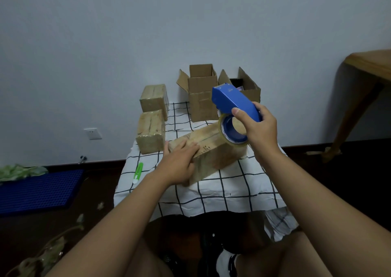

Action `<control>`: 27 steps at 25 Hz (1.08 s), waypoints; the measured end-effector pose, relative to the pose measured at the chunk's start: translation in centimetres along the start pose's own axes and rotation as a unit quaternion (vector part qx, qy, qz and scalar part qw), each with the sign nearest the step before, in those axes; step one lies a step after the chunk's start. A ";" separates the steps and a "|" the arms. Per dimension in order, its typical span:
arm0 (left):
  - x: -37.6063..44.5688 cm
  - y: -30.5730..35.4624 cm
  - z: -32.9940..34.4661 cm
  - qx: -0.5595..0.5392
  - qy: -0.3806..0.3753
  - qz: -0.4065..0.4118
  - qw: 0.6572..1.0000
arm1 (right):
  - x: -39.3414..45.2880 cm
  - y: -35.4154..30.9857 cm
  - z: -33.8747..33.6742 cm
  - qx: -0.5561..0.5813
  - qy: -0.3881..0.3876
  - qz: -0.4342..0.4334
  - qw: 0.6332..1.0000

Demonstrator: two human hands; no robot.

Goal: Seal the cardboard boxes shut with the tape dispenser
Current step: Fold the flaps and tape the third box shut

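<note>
My left hand (179, 162) lies flat, fingers straight, on the closed brown cardboard box (213, 149), tape-wrapped, angled mid tabletop (232, 183) on checked cloth. My right hand (259, 126) grips the blue plastic tape dispenser (232, 102) with clear roll, raised above the box's far end.

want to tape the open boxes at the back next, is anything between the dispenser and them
Nothing visible does. The right hand holds the tape dispenser raised above the taped box, and the two open boxes stand just behind it.
</note>
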State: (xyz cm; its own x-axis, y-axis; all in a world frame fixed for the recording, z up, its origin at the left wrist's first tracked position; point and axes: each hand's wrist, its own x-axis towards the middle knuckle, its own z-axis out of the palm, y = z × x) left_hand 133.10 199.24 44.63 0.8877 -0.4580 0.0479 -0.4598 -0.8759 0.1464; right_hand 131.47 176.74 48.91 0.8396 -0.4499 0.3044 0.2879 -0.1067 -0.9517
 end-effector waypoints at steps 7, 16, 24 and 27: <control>0.8 -2.3 1.7 -0.075 0.083 -0.050 0.992 | 0.8 0.4 1.2 -0.010 -0.058 -0.003 0.998; 1.3 -3.3 3.7 0.017 0.164 0.018 0.986 | 2.7 2.9 8.3 -0.056 -0.134 -0.003 0.989; 2.4 -1.2 4.6 0.017 0.195 -0.072 0.978 | 4.8 4.6 2.8 -0.220 -0.099 -0.050 0.969; 2.7 -0.8 3.9 0.033 0.159 -0.094 0.982 | 5.8 3.9 -1.3 -0.236 -0.037 -0.052 0.970</control>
State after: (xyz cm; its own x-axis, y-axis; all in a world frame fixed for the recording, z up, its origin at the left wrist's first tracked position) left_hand 135.77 198.16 40.76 0.9152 -0.2263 0.3334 -0.2787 -0.9531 0.1180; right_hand 136.85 172.60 46.87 0.8534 -0.3514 0.3849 0.1444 -0.5502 -0.8225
